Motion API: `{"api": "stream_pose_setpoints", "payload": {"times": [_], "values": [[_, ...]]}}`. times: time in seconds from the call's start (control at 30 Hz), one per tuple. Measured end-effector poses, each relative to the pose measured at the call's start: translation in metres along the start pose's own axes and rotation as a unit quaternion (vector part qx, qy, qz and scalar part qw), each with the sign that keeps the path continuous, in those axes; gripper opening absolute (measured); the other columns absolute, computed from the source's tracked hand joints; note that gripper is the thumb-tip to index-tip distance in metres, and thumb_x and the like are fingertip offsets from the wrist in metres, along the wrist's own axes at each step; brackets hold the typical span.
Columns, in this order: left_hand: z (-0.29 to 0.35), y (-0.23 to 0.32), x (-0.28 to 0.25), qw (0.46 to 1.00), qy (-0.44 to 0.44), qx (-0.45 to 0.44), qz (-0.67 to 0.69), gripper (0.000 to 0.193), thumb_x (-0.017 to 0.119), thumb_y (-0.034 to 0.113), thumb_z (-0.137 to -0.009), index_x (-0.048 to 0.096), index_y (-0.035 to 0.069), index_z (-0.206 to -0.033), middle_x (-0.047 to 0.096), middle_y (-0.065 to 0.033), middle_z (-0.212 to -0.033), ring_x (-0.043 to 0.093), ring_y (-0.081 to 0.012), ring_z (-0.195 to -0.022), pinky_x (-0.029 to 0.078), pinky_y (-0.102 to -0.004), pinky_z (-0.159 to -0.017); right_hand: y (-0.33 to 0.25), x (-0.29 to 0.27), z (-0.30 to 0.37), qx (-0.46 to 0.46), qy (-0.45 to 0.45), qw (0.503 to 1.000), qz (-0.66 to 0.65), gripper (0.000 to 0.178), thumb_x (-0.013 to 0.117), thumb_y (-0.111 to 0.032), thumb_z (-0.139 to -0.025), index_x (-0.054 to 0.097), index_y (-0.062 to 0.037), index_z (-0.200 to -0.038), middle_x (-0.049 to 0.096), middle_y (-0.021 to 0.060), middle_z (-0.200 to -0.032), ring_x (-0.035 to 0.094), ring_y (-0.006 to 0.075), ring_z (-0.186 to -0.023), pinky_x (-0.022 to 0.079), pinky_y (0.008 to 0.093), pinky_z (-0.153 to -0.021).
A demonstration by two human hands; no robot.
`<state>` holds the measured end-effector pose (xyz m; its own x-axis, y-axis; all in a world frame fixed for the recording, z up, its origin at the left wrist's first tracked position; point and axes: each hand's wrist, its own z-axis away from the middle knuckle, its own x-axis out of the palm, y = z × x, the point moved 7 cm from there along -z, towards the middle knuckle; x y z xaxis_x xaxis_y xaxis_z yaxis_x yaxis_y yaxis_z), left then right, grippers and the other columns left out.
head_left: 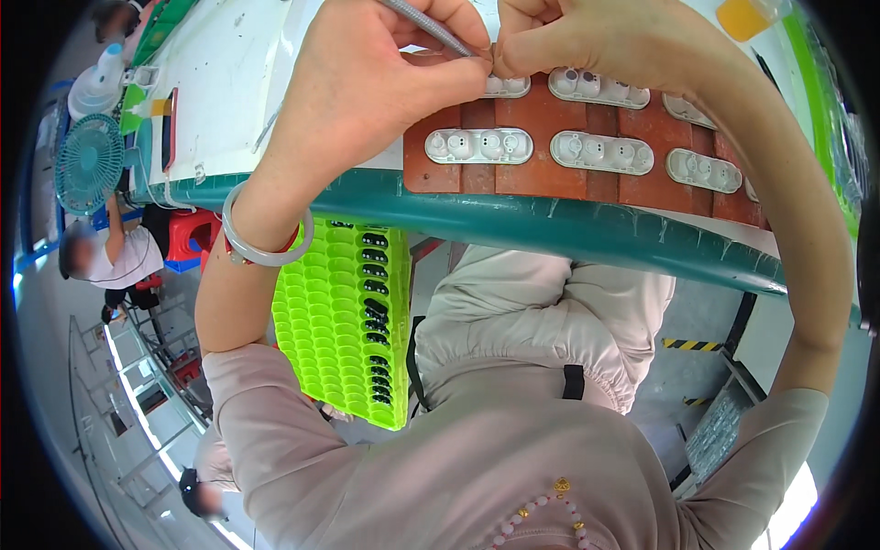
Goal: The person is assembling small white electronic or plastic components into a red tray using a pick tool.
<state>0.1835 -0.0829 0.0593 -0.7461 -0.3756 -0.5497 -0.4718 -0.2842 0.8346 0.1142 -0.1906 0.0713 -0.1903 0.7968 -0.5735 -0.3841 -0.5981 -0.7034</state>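
- The pale pink sleeved top [513, 458] lies nearest the camera, filling the lower frame; a bright green plastic grid tray [344, 321] with small black parts in one column sits at the person's lap, below the table edge.
- The left hand [367, 92], with a pale translucent bangle [266, 243] at the wrist, is closed around a thin grey metal tool [431, 27], whose long axis slants down and rightward to its tip.
- The tip meets a tiny part [493, 57], too small to identify, just above the white moulded plastic pieces [478, 145] on the red-brown fixture board [541, 115].
- The right hand [587, 41] pinches that part shut between fingertips, touching the left hand's thumb; both hands are equally near it.
- The teal table rim [550, 225] runs beneath.
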Motion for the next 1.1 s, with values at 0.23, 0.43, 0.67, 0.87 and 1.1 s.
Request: {"api": "stream_pose_setpoints", "payload": {"times": [0.23,0.43,0.67,0.87,1.1], "values": [[-0.005,-0.018,-0.041,0.996,0.035,0.003,0.076,0.016,0.068,0.003,-0.081,0.063,0.0,-0.095,0.068,-0.0063,-0.09,0.064,-0.0114,-0.085,0.048,-0.0216,-0.082,0.017,0.006,-0.02,0.114,-0.048,0.991,0.046,0.035,0.063,-0.034,-0.071,0.071,-0.0088,-0.095,0.07,0.0108,-0.09,0.065,0.0213,-0.077,0.049,0.029,-0.068],[0.01,-0.015,-0.028,0.998,0.005,-0.046,0.044,0.029,0.068,0.005,-0.083,0.06,-0.001,-0.109,0.07,-0.0101,-0.095,0.065,-0.0131,-0.092,0.048,-0.0219,-0.084,0.0,0.002,0.0,0.05,-0.055,0.997,0.006,0.038,0.062,-0.032,-0.073,0.071,-0.0095,-0.102,0.07,0.0101,-0.093,0.066,0.0199,-0.079,0.049,0.0269,-0.07],[0.011,-0.02,-0.021,0.997,0.0,-0.047,0.054,0.013,0.068,0.003,-0.082,0.065,-0.001,-0.094,0.07,-0.0102,-0.087,0.065,-0.0116,-0.084,0.048,-0.0222,-0.078,0.001,0.002,0.001,0.095,-0.048,0.994,0.004,0.033,0.062,-0.031,-0.075,0.073,-0.0093,-0.098,0.071,0.0094,-0.092,0.066,0.0177,-0.077,0.048,0.0231,-0.067],[0.012,-0.018,-0.016,0.997,0.003,-0.054,0.063,0.011,0.068,0.002,-0.082,0.065,0.001,-0.093,0.07,-0.0086,-0.087,0.064,-0.0111,-0.083,0.049,-0.0221,-0.077,0.002,0.003,-0.002,0.07,-0.067,0.995,0.006,0.035,0.063,-0.032,-0.074,0.073,-0.0098,-0.1,0.071,0.0092,-0.093,0.066,0.0177,-0.078,0.048,0.0232,-0.066],[0.012,-0.006,-0.011,0.998,0.039,-0.043,-0.031,0.007,0.066,-0.001,-0.08,0.063,0.0,-0.087,0.068,-0.0047,-0.086,0.064,-0.0097,-0.083,0.051,-0.0222,-0.074,-0.003,0.0,0.002,0.083,-0.052,0.995,0.024,0.04,0.062,-0.036,-0.073,0.073,-0.0109,-0.102,0.071,0.0106,-0.096,0.066,0.0194,-0.082,0.049,0.026,-0.07]]}}
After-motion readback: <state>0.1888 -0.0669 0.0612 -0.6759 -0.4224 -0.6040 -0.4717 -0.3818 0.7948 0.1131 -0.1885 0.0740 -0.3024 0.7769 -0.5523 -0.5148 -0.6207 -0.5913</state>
